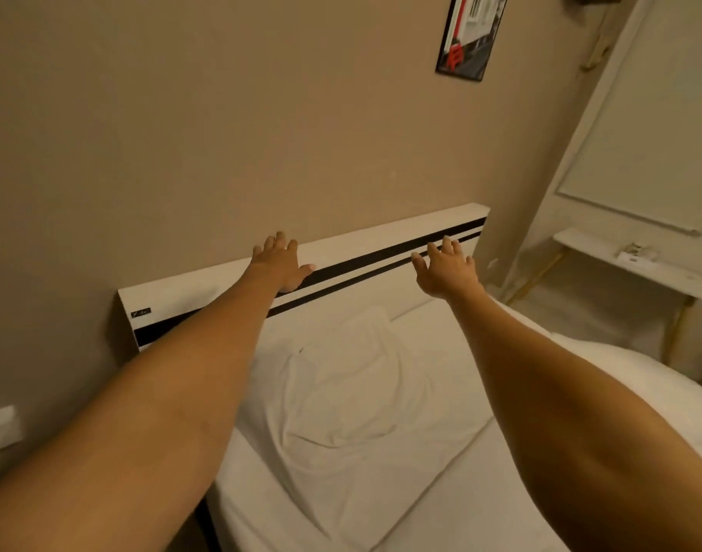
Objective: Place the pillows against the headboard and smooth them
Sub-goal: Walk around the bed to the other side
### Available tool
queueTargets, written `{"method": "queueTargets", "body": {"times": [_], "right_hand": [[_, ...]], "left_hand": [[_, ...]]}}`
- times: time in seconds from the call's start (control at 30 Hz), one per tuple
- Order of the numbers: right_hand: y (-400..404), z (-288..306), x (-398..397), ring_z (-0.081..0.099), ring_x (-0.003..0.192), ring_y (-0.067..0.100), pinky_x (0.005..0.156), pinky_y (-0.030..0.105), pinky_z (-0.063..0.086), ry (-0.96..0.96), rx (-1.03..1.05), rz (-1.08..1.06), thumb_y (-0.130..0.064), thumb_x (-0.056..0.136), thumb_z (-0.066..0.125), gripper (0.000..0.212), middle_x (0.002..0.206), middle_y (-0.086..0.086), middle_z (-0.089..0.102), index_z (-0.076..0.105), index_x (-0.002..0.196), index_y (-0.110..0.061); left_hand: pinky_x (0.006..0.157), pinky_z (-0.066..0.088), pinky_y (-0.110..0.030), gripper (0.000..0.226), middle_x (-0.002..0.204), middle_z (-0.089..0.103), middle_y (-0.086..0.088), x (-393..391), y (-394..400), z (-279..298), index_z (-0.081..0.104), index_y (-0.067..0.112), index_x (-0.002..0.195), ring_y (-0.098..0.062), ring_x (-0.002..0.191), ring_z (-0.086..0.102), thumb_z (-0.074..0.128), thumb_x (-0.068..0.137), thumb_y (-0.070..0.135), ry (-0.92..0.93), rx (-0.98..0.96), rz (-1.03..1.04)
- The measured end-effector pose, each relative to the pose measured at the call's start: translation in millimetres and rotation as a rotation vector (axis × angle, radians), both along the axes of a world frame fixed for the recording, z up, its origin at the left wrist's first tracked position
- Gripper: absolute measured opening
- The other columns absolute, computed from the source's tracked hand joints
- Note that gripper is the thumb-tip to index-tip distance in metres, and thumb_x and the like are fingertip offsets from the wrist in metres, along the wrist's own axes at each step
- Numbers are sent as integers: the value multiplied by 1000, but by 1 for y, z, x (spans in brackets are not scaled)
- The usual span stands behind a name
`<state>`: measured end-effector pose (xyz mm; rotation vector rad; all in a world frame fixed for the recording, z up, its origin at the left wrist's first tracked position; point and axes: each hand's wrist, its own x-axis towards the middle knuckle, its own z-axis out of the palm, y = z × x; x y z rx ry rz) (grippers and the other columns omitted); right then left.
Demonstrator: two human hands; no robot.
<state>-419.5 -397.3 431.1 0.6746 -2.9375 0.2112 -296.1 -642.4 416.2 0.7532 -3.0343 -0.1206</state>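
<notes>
Left hand and right hand, both spread wide and empty, reach toward the headboard at 12 o'clock; the rumpled pillow below risks staying creased and short of it

Warm, dim indoor light tinted everything tan; soft blur throughout, with wide-angle bending beyond both hands and no hard shadows.
</notes>
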Motion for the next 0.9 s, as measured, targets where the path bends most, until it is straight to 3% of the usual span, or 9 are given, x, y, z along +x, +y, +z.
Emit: {"method": "queueTargets", "body": {"times": [0.23, 0.43, 0.67, 0.9], "right_hand": [[3, 53, 36, 2, 149, 31, 117, 53, 10, 98, -8, -80, -51, 100, 20, 64, 161, 14, 8, 23, 152, -13], [14, 73, 79, 1, 149, 29, 117, 54, 9, 120, -9, -196, -50, 100, 22, 63, 161, 13, 8, 22, 152, -15], [43, 73, 143, -1, 150, 28, 118, 53, 8, 77, 5, -342, -52, 100, 20, 65, 162, 12, 5, 18, 153, -15], [132, 47, 223, 1, 150, 28, 119, 50, 8, 21, 51, -579, -53, 99, 19, 66, 162, 11, 7, 13, 154, -16]], "left_hand": [[119, 6, -48, 78, 162, -5, -15, 8, 17, 68, 7, 11, 155, -31, 150, -2, 26, 96, 59, 37, -60, -114], [119, 7, -48, 78, 162, -5, -15, 23, 35, 92, 6, 11, 155, -30, 150, -2, 26, 96, 60, 33, -95, -254], [119, 6, -47, 79, 162, -4, -14, 53, 66, 88, 6, 11, 155, -29, 150, -3, 27, 96, 59, 19, -92, -447], [119, 7, -49, 78, 162, -3, -16, 76, 147, 62, 5, 10, 155, -30, 150, -3, 29, 97, 57, -24, -82, -672]]}}
